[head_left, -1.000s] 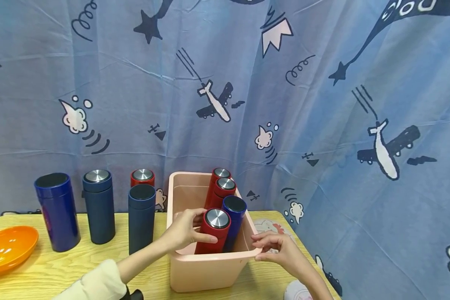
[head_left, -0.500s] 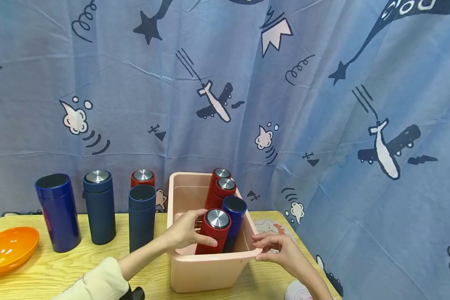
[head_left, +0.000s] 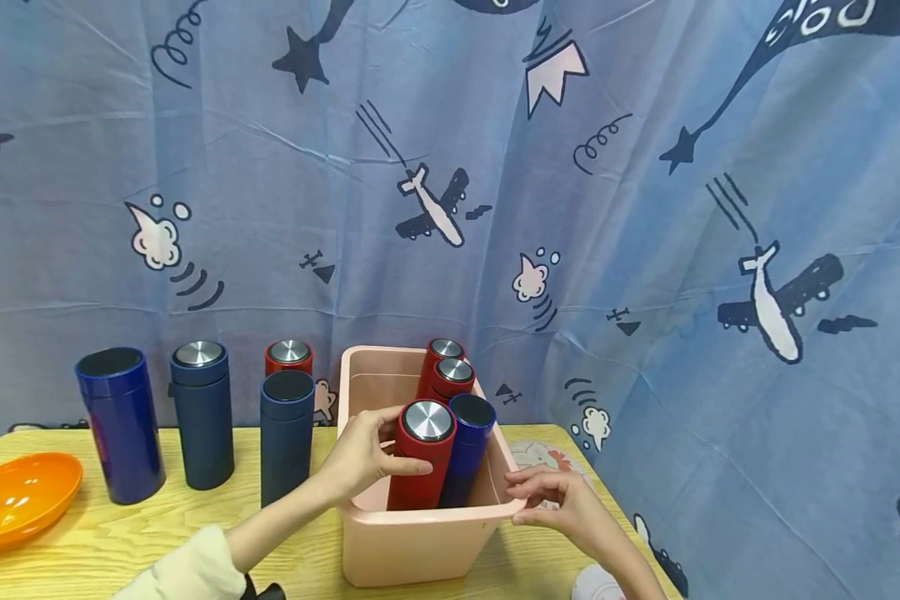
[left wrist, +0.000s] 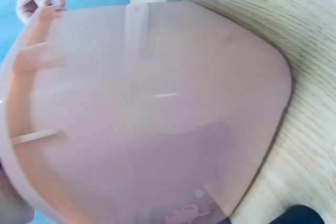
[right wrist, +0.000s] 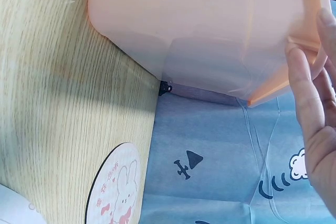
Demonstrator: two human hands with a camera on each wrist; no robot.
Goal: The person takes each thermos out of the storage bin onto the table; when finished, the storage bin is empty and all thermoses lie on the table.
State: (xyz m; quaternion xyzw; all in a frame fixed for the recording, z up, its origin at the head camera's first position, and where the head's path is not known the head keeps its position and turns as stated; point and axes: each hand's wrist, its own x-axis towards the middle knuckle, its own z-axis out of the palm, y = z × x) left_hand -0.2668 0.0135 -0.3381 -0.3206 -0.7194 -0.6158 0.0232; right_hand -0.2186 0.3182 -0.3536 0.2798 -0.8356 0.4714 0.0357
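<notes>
My left hand [head_left: 365,454] grips a red thermos [head_left: 423,458] with a silver lid, thumb across its near side, in the front of a pink bin [head_left: 412,546]. The thermos stands upright, its lower part hidden by the bin's front wall. My right hand [head_left: 558,504] pinches the bin's rim at the front right corner; the right wrist view shows its fingers [right wrist: 307,95] at that rim. A blue thermos [head_left: 471,446] leans beside the held one. Behind it in the bin are two more red thermoses, one of them a red thermos [head_left: 452,379] partly covered.
Left of the bin stand a glossy blue thermos [head_left: 122,425], two dark navy thermoses, one being the navy thermos [head_left: 287,437], and a red thermos [head_left: 288,357] behind it. An orange bowl [head_left: 22,500] sits at the far left. A round rabbit-print mat [right wrist: 115,192] lies right of the bin.
My left hand has raised the red thermos a little and shifted it slightly left. The right hand keeps its hold on the rim.
</notes>
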